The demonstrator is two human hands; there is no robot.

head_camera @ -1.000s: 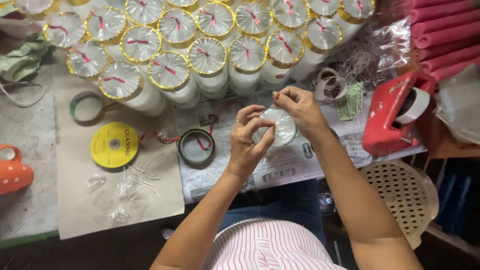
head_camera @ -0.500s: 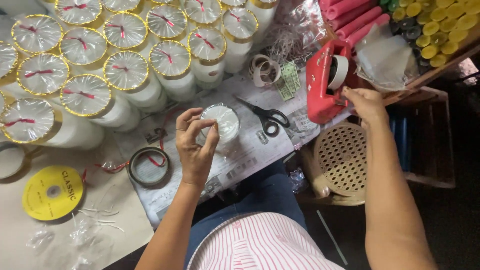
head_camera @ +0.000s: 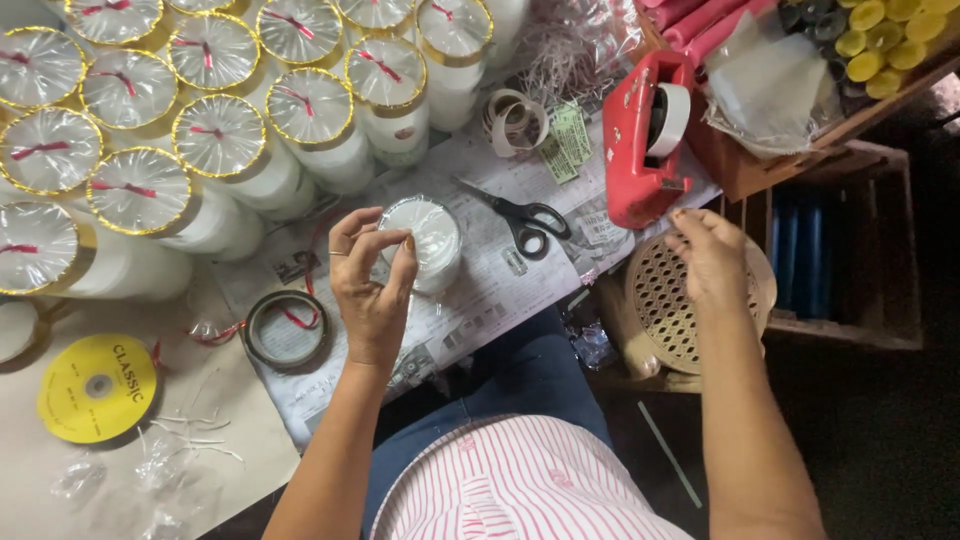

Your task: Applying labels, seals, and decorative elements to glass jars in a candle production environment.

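A small round white container wrapped in clear film is pinched at its near rim by the left hand over the newspaper-covered bench. It looks light and slippery, best gripped around its sides. The right hand is held loosely curled and empty below the red tape dispenser.
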